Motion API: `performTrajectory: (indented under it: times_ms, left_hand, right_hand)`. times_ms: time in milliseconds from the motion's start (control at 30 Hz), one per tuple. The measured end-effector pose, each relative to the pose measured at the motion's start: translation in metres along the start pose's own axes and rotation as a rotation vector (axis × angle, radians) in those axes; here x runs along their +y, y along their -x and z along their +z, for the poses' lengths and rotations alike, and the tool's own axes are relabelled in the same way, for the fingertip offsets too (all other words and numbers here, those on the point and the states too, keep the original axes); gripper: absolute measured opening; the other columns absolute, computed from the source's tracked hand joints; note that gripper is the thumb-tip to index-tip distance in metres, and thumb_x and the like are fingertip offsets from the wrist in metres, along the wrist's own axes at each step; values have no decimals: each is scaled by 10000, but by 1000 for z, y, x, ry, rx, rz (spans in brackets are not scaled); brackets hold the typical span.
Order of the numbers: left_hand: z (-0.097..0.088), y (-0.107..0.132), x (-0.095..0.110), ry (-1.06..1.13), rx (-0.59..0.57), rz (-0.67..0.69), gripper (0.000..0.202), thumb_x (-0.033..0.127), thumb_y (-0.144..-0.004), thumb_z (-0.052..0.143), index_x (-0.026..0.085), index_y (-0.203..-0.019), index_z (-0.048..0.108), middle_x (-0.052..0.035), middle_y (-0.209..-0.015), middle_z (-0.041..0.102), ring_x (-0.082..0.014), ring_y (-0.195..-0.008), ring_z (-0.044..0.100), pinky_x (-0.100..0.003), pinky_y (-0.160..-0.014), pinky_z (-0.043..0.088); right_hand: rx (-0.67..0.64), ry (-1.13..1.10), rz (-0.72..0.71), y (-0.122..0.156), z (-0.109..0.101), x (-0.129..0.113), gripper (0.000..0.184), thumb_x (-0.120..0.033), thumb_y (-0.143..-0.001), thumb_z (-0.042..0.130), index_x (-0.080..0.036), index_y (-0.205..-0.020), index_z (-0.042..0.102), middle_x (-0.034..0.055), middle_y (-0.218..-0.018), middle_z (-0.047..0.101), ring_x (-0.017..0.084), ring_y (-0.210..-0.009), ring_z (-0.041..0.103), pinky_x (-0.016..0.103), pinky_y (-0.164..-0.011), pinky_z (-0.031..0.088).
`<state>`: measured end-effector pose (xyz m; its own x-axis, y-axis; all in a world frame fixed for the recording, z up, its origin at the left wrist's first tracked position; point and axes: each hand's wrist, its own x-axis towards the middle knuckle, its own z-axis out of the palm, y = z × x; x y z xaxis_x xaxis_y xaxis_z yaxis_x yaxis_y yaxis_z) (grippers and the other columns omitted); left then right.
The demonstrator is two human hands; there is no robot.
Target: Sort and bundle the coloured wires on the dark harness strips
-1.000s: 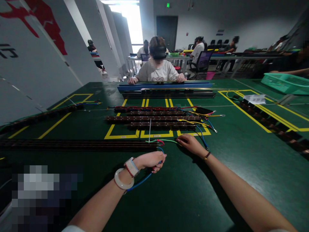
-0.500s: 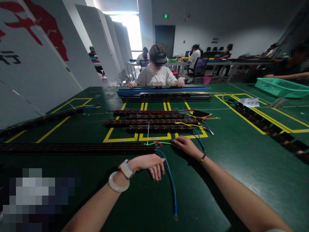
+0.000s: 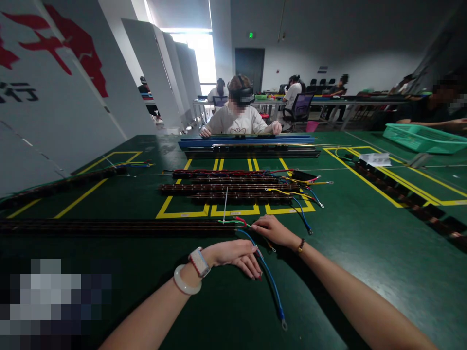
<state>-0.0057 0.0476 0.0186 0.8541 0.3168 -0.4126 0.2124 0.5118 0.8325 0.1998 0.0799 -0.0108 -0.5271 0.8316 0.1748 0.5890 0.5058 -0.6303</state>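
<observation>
My right hand (image 3: 275,232) is closed, its fingertips pinching the green cable (image 3: 229,222) near the end of a long dark copper-lined bar strip (image 3: 120,226). A ring-terminal tip (image 3: 273,248) pokes out under that hand. My left hand (image 3: 233,253), bent at the wrist, has thumb and fingers closed around the upper part of a blue cable (image 3: 272,279). The rest of this cable curves down the table to a ring terminal (image 3: 284,324). A short red cable (image 3: 241,221) loops at the strip's end, and a white cable tie (image 3: 225,206) stands up there.
Several dark strips (image 3: 233,187) with coloured cables lie inside yellow tape marks ahead. Blue and black rails (image 3: 248,142) lie before a person across the table. Other strips lie left and right (image 3: 412,199); a green basket (image 3: 425,139) stands at the far right.
My left hand has moved right onto the blue cable, whose free end has swung right. My right hand has come left and slightly nearer along the green cable. The view has tilted slightly up.
</observation>
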Motion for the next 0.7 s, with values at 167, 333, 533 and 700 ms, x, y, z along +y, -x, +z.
performTrajectory:
  times_ms: [167,333,533,700]
  left_hand:
    - [-5,-3,-4,243,-63,22,460,496,-872,438,94,-1055,567,-209,-1102,628,-260,-1028,625,-426,-942,414]
    - [0,-7,-8,426,20,114,721,664,-830,318,46,-1143,519,-254,-1174,579,-297,-1053,603,-465,-1006,344]
    - [12,-12,-21,663,63,242,542,416,-857,398,-25,-1150,513,-275,-1211,547,-281,-1134,553,-429,-1053,292]
    - [16,-13,-24,756,195,293,670,581,-844,380,-28,-1068,547,-299,-1160,564,-315,-1102,570,-450,-1024,333]
  right_hand:
    - [-11,-89,76,-1,8,-4,414,-484,-891,451,-151,-797,680,6,-676,631,107,-612,513,223,-592,363]
    - [-83,-359,183,3,8,0,443,-532,-844,494,-124,-820,662,-14,-624,566,87,-552,452,195,-511,347]
    - [-128,-546,213,5,5,-3,428,-535,-807,546,-122,-826,660,-17,-619,556,89,-551,453,206,-529,360]
    - [-132,-571,235,6,4,-6,406,-522,-796,567,-131,-695,611,-29,-582,525,84,-534,434,208,-517,337]
